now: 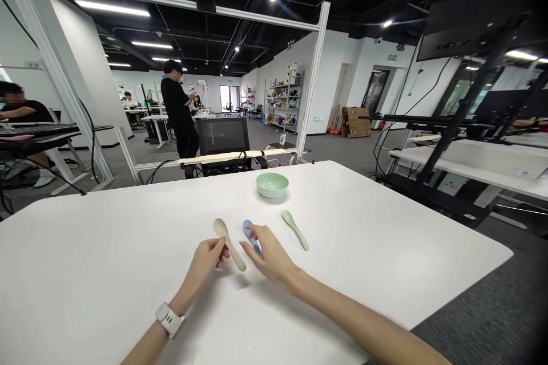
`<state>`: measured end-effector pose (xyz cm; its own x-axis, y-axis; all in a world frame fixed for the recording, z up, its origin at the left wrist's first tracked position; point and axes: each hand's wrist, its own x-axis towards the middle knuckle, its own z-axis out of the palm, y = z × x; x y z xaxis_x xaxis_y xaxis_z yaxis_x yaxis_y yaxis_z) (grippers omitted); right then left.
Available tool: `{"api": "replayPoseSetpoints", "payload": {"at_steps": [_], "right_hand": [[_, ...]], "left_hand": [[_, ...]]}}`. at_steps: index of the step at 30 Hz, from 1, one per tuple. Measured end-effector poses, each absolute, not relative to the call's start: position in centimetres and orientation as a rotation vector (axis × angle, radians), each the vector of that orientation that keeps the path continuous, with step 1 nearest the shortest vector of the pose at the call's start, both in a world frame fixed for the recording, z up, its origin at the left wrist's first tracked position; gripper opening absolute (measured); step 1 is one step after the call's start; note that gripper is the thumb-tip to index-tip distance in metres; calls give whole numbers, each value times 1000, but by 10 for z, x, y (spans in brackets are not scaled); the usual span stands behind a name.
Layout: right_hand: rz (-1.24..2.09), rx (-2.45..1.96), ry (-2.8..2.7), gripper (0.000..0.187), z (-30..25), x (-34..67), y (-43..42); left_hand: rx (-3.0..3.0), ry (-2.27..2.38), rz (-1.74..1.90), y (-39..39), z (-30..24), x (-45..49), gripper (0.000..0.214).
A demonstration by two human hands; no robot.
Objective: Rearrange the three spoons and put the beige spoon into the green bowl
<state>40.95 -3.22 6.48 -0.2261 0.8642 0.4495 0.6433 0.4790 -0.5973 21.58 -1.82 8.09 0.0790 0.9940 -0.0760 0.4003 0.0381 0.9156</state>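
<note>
My left hand [208,258] pinches a beige spoon [229,244] by the middle, its bowl pointing away from me; a shadow beneath suggests it is lifted off the table. Just to the right, my right hand [270,255] hovers with thumb and fingers apart over a blue spoon [248,229], hiding part of its handle. A light green spoon [295,230] lies slantwise on the table to the right of that hand. Farther back stands a green bowl [273,185], upright, and no item shows inside it.
The white table [128,239] has rounded corners and its right edge runs toward me. Behind it are a metal frame [314,80], a black mesh chair [223,137] and a standing person [177,108]. Another desk [471,162] stands to the right.
</note>
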Motion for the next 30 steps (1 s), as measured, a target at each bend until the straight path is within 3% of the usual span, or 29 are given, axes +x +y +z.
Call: {"api": "replayPoseSetpoints", "payload": {"at_steps": [4,11,20,30], "right_hand": [[184,-1524,-2092,31,56,412,-26],[315,-1575,-2105,46,46,423,-15],[122,-1586,-1764,41,53,568,14],[105,-1830,-1672,46,14,695,24]], "left_hand": [[1626,1586,783,-13,77,217,50],[1822,1761,508,-6,82,247,34],[1948,1812,325,9,83,290,37],[2000,1881,284,9,72,291,47]]}}
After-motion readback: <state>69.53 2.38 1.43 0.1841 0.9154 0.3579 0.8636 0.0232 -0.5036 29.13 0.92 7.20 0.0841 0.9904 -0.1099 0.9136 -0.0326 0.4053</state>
